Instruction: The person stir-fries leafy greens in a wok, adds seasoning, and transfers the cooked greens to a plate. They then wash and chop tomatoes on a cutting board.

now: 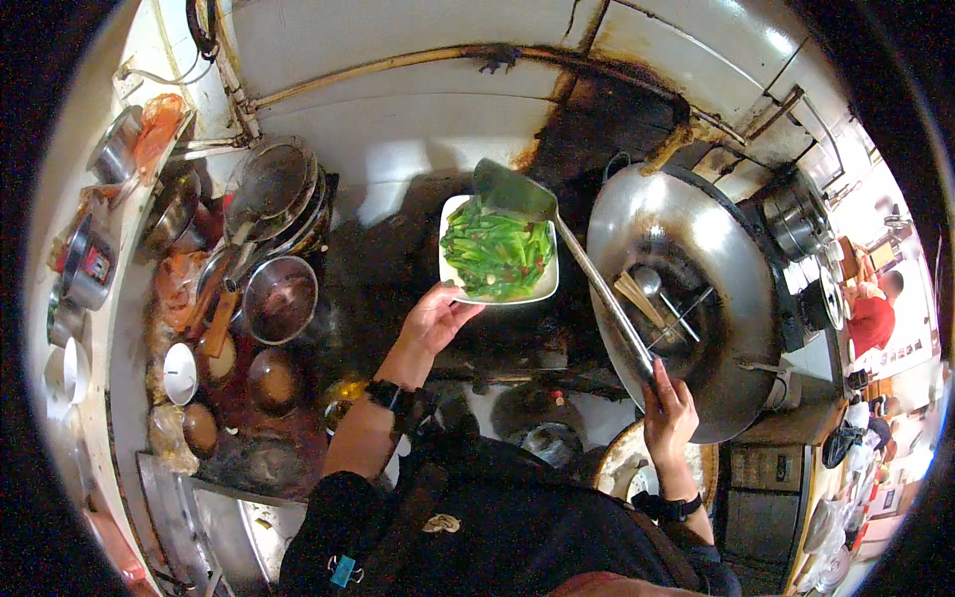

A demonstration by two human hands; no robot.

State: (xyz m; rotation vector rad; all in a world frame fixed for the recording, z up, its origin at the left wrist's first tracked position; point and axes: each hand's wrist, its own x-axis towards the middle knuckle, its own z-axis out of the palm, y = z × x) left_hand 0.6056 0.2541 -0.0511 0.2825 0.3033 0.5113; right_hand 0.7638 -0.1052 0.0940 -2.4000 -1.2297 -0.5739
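Note:
My left hand [435, 319] grips the near left corner of a white square plate [553, 286], which it holds up over the dark stove. Cooked leafy greens [496, 250] with small red bits are heaped on that plate. In my right hand [669, 413] is the end of the long metal handle of a wok spatula [515, 191]. Its broad blade is over the far edge of the plate and covers part of the greens; whether it touches them I cannot tell. To the right stands a large steel wok [709, 224] with a ladle [649, 281] and bundled sticks [640, 298] inside.
Strainers [272, 179], a metal bowl [280, 298] and seasoning containers [273, 379] crowd the left counter. Steel pots [794, 216] stand beyond the wok. A pipe [403, 60] runs along the back wall. A person in red [871, 321] is far off at the right.

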